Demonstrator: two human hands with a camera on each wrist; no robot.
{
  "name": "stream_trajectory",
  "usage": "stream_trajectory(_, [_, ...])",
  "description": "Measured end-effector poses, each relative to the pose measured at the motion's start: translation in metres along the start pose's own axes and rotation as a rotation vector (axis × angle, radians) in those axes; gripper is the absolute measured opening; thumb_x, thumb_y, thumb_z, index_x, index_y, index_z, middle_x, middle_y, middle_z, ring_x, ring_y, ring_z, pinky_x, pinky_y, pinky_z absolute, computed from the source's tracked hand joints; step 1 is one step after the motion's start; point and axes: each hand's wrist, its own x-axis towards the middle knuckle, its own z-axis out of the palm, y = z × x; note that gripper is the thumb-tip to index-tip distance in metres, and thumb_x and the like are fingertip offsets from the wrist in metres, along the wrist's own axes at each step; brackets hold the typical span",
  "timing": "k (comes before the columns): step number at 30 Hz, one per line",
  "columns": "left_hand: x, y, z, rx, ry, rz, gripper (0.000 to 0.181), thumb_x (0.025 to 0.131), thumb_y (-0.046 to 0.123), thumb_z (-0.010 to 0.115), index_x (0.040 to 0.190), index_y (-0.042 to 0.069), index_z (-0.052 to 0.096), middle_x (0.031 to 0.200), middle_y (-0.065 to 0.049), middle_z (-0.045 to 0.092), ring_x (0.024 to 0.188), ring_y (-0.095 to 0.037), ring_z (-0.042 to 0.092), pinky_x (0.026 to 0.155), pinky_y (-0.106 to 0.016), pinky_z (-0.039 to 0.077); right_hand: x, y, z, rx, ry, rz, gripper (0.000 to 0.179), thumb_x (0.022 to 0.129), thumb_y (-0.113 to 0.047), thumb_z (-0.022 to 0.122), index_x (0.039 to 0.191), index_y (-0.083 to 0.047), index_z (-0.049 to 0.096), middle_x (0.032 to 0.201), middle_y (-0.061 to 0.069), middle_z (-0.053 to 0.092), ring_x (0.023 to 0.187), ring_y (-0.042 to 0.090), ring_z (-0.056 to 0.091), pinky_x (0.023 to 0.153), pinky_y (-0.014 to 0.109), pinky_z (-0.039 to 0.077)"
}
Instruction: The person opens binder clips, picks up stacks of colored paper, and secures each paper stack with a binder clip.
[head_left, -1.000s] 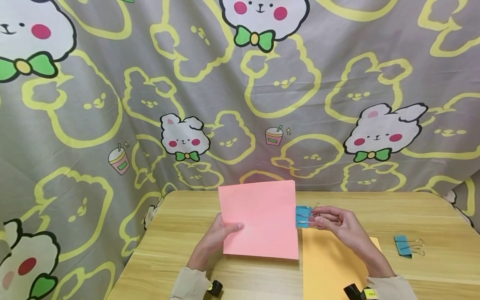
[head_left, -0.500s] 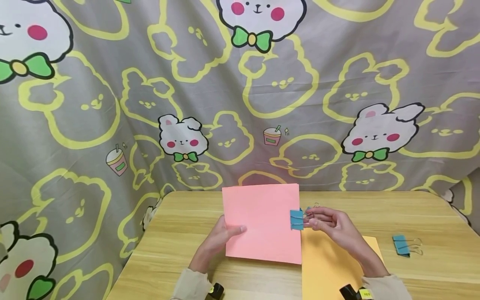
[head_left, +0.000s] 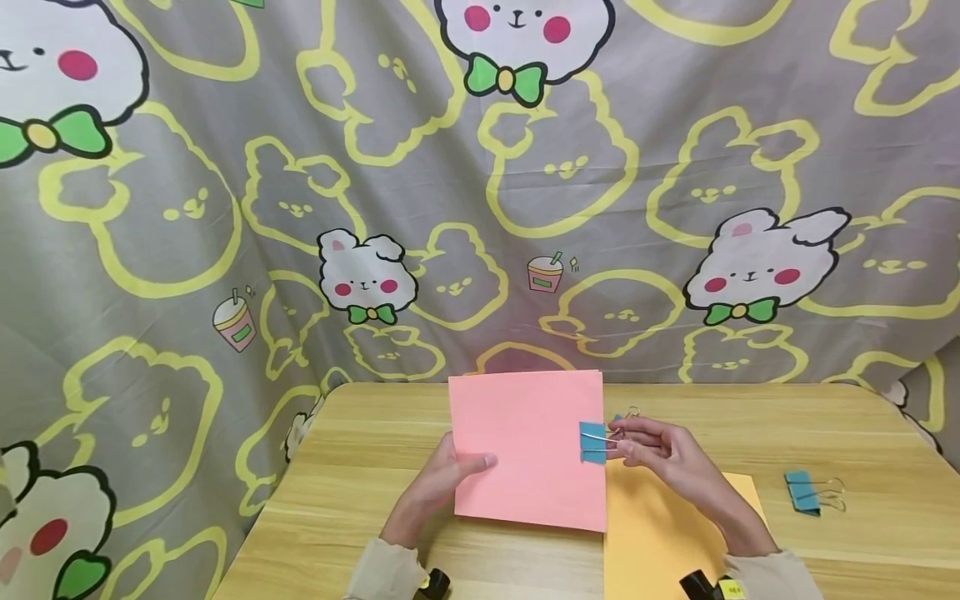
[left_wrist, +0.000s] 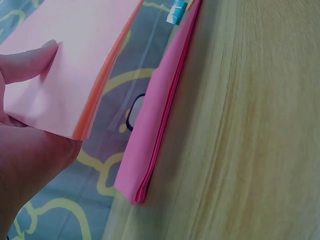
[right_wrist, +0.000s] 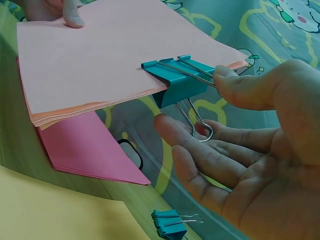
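Note:
My left hand (head_left: 433, 482) holds a stack of light pink paper (head_left: 521, 450) raised over the table, thumb flat on its face and the other fingers hidden behind. A blue binder clip (head_left: 592, 442) sits over the stack's right edge. My right hand (head_left: 663, 454) pinches its wire handles; in the right wrist view the thumb lies on the upper handle and the fingertips are at the lower one. Layered sheet edges show along the stack (right_wrist: 95, 106) there. The clip's blue body (right_wrist: 182, 82) spans both faces of the paper.
Yellow paper (head_left: 648, 533) lies under my right forearm. Another blue binder clip (head_left: 803, 492) rests at the right, and one more (head_left: 618, 417) is partly hidden behind my right hand. A deep pink paper stack (left_wrist: 150, 135) lies on the wooden table (left_wrist: 250, 125). A patterned curtain (head_left: 480, 192) hangs behind.
The binder clip has moved left from beside the pink stack onto its right edge. The stack has shifted slightly right and down with my left hand; my right hand still holds the clip's handles.

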Motion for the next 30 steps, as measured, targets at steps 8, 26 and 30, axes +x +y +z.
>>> stream_trajectory(8, [0.002,-0.002,-0.001,0.002,-0.024,0.006,0.036,0.091,-0.004,0.068,0.124,0.002,0.055,0.108,-0.002,0.065,0.1,-0.015,0.058,0.091,-0.031,0.049,-0.002,0.0,-0.003,0.031,-0.064,0.017,0.05,0.107,-0.01,0.053,0.145,0.019,0.039,0.138,0.031,0.057,0.112,0.017,0.069,0.089,0.04,0.057])
stream_trajectory(26, [-0.004,0.007,-0.02,-0.079,-0.104,-0.058,0.019,0.1,0.005,0.061,0.119,0.006,0.063,0.092,-0.006,0.074,0.08,-0.016,0.071,0.069,-0.031,0.057,-0.002,-0.016,0.0,0.15,-0.018,0.083,0.048,0.107,-0.012,0.055,0.143,0.018,0.044,0.131,0.018,0.066,0.111,0.02,0.07,0.093,0.042,0.055])
stream_trajectory(30, [-0.011,0.019,-0.036,-0.028,-0.218,0.001,0.023,0.1,-0.002,0.057,0.12,0.005,0.067,0.098,-0.005,0.074,0.086,-0.014,0.071,0.076,-0.03,0.058,-0.001,-0.022,0.004,0.156,-0.044,0.071,0.047,0.106,-0.012,0.057,0.141,0.018,0.046,0.125,0.013,0.069,0.108,0.023,0.071,0.09,0.041,0.056])
